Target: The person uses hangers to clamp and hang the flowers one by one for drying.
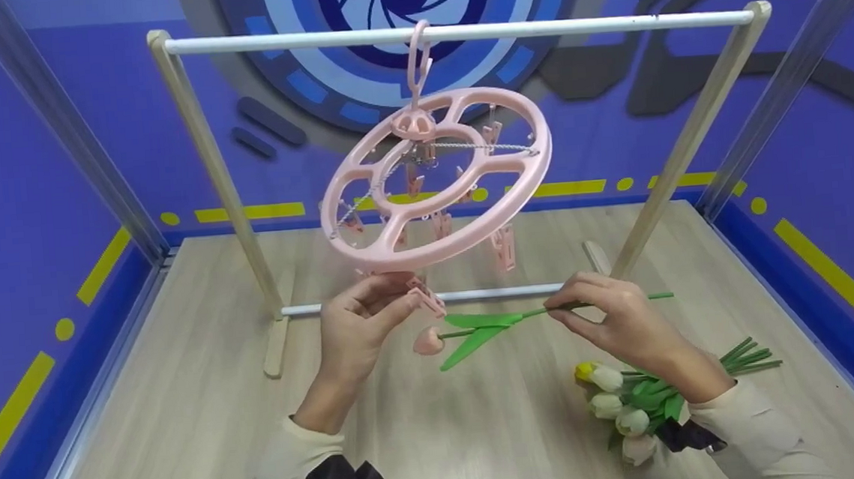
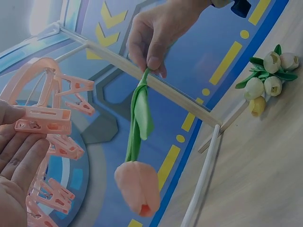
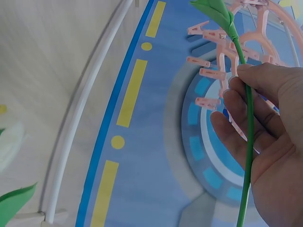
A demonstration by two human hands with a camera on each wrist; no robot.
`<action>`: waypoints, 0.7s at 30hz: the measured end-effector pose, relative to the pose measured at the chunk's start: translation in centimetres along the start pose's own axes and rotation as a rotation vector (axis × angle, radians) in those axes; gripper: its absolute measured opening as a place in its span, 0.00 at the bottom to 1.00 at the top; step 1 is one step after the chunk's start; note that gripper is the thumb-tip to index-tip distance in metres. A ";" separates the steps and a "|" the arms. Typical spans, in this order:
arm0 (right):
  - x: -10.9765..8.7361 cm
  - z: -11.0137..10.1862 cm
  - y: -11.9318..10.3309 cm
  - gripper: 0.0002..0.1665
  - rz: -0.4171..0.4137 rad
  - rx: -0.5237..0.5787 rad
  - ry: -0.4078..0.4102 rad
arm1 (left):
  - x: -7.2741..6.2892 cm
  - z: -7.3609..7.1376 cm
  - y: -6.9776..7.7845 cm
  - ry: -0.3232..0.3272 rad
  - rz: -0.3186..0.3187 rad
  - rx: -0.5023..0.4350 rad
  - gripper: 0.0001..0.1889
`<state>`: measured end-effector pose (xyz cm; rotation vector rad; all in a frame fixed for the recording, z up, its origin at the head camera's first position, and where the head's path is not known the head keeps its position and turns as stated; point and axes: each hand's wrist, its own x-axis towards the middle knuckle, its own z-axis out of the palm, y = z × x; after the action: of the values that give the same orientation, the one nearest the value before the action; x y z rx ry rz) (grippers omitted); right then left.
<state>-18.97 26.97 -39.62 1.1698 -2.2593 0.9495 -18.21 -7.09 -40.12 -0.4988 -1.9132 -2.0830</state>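
A pink round clip hanger (image 1: 465, 240) hangs tilted from a white rod, with several pink clothespins dangling under it. My left hand (image 1: 354, 323) pinches one clothespin (image 1: 427, 301) below the hanger's near rim. In the left wrist view this clothespin (image 2: 45, 120) lies between thumb and fingers. My right hand (image 1: 620, 316) holds an artificial pink tulip (image 1: 428, 341) by its green stem, the bloom pointing left, just below the pinched clothespin. Thumb and fingertips grip the stem (image 3: 248, 142) in the right wrist view, and its lower end runs along the palm.
A bunch of white, yellow and pale pink tulips (image 1: 631, 420) lies on the wooden table (image 1: 470, 432) by my right forearm. The rack has wooden side posts (image 1: 215, 171), a white top rod (image 1: 570, 26) and a low white rod (image 1: 502, 293). Blue panels surround the table.
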 end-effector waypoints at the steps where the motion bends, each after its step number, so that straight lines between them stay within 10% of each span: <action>1: 0.2 0.1 0.0 0.24 -0.003 0.002 -0.001 | 0.0 0.1 0.0 0.000 0.004 0.004 0.13; 21: 2.6 1.4 -1.1 0.22 0.005 0.009 -0.009 | 0.1 0.9 -0.3 -0.010 0.011 0.009 0.12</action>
<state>-19.55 24.10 -38.52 1.1757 -2.2681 0.9595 -18.42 -6.12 -40.30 -0.5173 -1.9200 -2.0683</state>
